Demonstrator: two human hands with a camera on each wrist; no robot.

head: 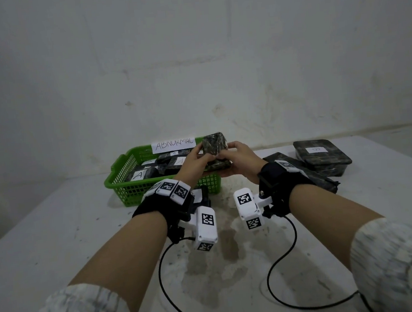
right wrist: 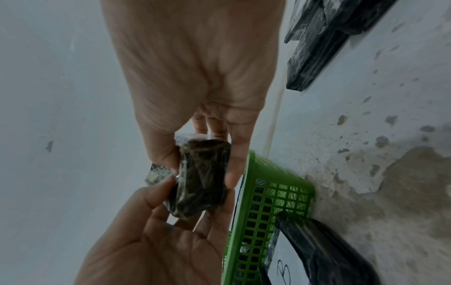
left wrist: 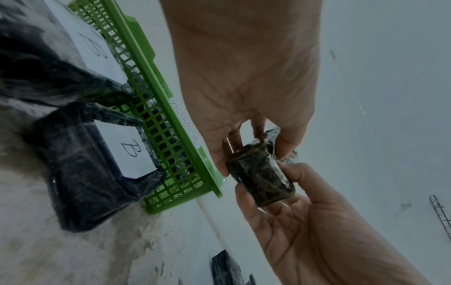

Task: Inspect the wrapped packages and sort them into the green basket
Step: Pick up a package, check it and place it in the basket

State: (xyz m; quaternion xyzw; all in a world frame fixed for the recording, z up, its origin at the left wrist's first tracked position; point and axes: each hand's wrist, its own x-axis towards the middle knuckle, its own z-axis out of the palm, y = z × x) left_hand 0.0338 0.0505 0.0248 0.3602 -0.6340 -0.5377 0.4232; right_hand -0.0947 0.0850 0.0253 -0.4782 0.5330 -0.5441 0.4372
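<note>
Both hands pinch small wrapped package (head: 215, 147): your left hand (head: 195, 160) on one side, right hand (head: 238, 158) on other, held above green basket (head: 127, 186) near its right edge. Film looks slick, block compact and probably light. Keep fingertips on flat faces, not loose wrap tail.

- The lower part of the held package (head: 215, 152) is covered by the left hand (head: 196, 159) and right hand (head: 240, 159); no label on it can be made out.
- The packages in the green basket (head: 127, 186) are partly hidden behind the left hand and the basket wall.
- The letter on the far tray's label (head: 316, 149) is too small to be read.
- The package by the basket (left wrist: 80, 169) is blurred in the left wrist view.
- Both sleeves are cut off by the head view's lower edge.
</note>
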